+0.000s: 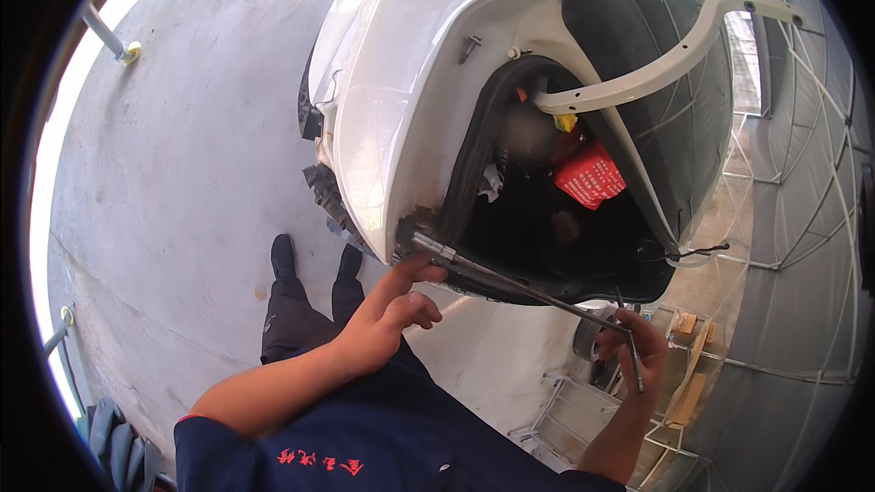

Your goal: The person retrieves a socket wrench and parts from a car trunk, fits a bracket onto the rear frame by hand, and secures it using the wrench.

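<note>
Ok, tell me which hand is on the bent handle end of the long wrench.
The right hand: it grips the bent handle of the long wrench. The left hand instead steadies the shaft near the socket end, at the white car body.

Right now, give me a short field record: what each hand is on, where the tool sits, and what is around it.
left hand: open, fingers steadying the wrench shaft near its socket end
right hand: shut on the wrench's bent handle
wrench: long L-shaped, socket end at the lower edge of the white car body
wheel arch: open and dark, red tag inside
ground: grey concrete, the person's shoes below
</note>
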Available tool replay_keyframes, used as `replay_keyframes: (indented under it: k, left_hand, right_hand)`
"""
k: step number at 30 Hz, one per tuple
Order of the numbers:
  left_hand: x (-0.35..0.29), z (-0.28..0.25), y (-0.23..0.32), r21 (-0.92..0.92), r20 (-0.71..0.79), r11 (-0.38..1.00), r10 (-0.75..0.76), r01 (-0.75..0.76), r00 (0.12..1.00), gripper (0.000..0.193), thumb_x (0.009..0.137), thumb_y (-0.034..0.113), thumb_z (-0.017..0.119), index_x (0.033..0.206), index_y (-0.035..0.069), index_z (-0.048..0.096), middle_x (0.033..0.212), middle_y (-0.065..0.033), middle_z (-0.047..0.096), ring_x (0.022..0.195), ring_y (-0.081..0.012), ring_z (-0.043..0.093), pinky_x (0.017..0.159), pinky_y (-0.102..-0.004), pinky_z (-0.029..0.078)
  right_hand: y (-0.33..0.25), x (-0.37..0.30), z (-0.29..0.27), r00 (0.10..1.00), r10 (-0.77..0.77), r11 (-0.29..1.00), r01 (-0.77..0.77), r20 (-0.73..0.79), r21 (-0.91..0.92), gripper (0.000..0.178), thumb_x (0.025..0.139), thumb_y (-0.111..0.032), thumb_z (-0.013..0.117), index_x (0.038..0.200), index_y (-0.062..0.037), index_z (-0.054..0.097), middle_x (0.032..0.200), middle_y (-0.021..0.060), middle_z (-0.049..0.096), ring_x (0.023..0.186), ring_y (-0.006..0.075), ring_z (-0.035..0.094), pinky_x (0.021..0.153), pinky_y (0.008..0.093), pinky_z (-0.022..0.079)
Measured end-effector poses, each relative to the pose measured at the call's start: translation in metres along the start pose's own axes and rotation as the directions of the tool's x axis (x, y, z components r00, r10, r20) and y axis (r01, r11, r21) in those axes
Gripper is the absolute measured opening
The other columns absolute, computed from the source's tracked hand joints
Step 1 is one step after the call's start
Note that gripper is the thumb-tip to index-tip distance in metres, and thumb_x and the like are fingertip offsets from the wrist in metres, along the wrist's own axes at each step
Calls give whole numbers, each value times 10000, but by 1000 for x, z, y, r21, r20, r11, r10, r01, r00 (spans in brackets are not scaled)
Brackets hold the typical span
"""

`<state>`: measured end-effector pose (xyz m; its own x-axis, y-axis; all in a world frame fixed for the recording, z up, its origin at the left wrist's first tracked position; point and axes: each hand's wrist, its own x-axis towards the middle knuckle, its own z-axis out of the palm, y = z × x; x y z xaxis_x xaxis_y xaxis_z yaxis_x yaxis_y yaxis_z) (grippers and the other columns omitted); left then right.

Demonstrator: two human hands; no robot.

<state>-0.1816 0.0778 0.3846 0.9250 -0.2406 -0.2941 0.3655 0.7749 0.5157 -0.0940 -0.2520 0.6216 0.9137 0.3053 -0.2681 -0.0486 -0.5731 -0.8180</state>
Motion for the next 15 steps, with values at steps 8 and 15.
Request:
replay_keyframes:
  k: [8,15]
  left_hand:
    - [28,4,-17,-654,-16,753,79,-70,997,438,1097,384,557,1449,123,540,1421,-42,625,917,-189,567,851,-378,477]
    - [23,14,-16,-632,-116,770,19,-88,993,378,1063,464,603,1318,184,609,1164,14,681,823,-147,535,826,-347,433]
  right_hand:
    - [4,13,-7,1000,9,992,-10,-5,-129,477,1066,-249,674,1427,58,620,937,161,786,762,169,709,706,311,578]
    - [11,15,-15,999,-31,966,24,-23,-257,470,1056,-241,699,1415,55,636,910,106,752,779,162,705,718,290,563]
